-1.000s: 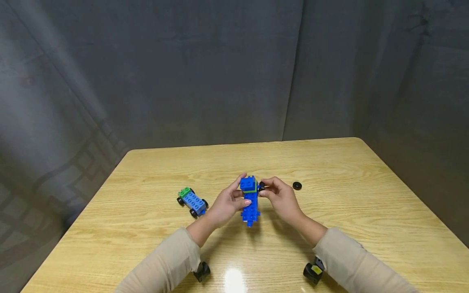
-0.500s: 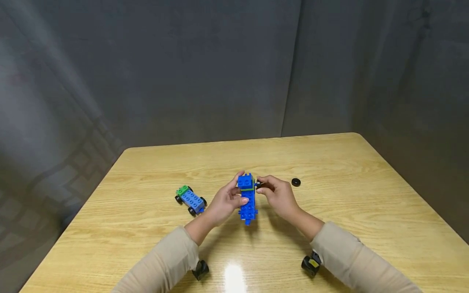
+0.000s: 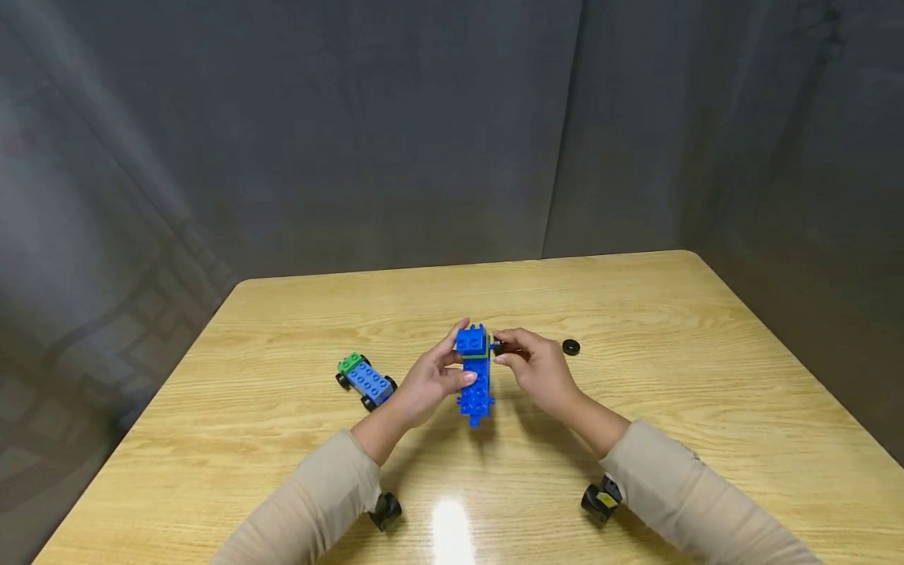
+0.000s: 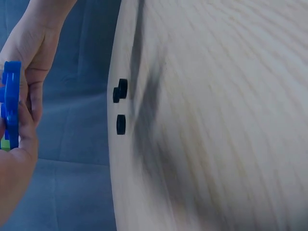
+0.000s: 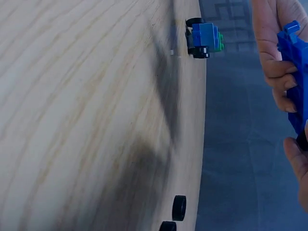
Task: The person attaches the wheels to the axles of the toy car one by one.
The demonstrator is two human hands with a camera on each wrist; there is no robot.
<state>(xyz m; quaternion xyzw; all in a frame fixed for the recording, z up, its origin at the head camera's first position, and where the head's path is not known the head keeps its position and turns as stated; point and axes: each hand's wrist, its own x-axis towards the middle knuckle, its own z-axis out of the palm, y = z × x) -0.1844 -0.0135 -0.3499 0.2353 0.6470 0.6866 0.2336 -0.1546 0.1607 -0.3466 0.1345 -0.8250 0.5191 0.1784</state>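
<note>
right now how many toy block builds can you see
2. One blue build is held in the left hand, which partly covers it; the other, a blue-and-green car, stands on the table to the left.

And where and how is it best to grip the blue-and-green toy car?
Probably from above, pinching the blue-and-green toy car by its long blue sides, between the black wheels: it stands upright on the table, studs facing up.

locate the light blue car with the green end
In the head view, the light blue car stands on the table, left of the left hand holding the darker blue build.
</note>
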